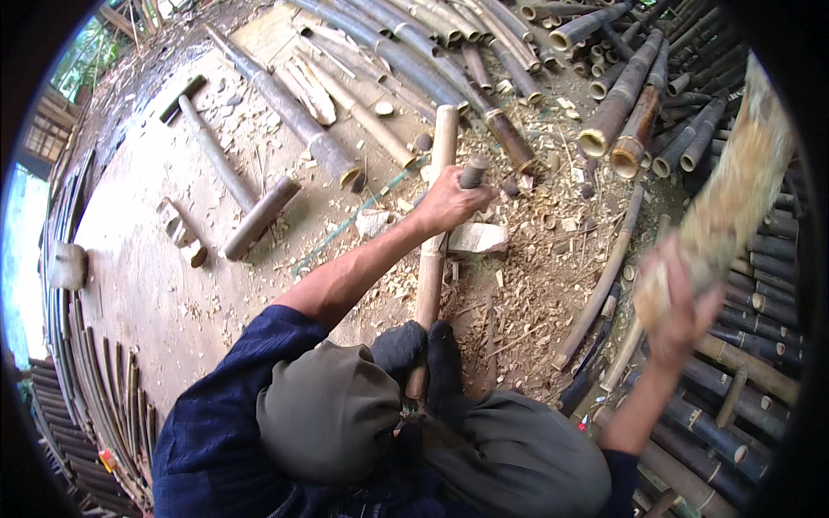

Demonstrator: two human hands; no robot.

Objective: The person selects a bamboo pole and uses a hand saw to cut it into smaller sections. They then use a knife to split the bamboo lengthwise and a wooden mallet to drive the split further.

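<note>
My left hand (453, 203) is closed round a chisel (472, 173); its dark, round handle end sticks up past my fingers, and the blade is mostly hidden. Beneath that hand runs a pale bamboo pole (430, 289), pointing away from me, its near part between my dark-covered feet (400, 347). A pale wood block (477, 238) lies against the pole just under my hand. Off to the right, my right hand (678, 306) grips a thick, rough wooden club (734, 181) near its lower end. Both hand and club are smeared by motion, with the club's far end raised.
Wood chips (544, 293) litter the ground around the pole. To the left lie a long-handled wooden mallet (262, 218) and a notched wood piece (181, 233). Dark bamboo poles (302, 129) lie ahead; stacked bamboo (725, 406) lines the right side.
</note>
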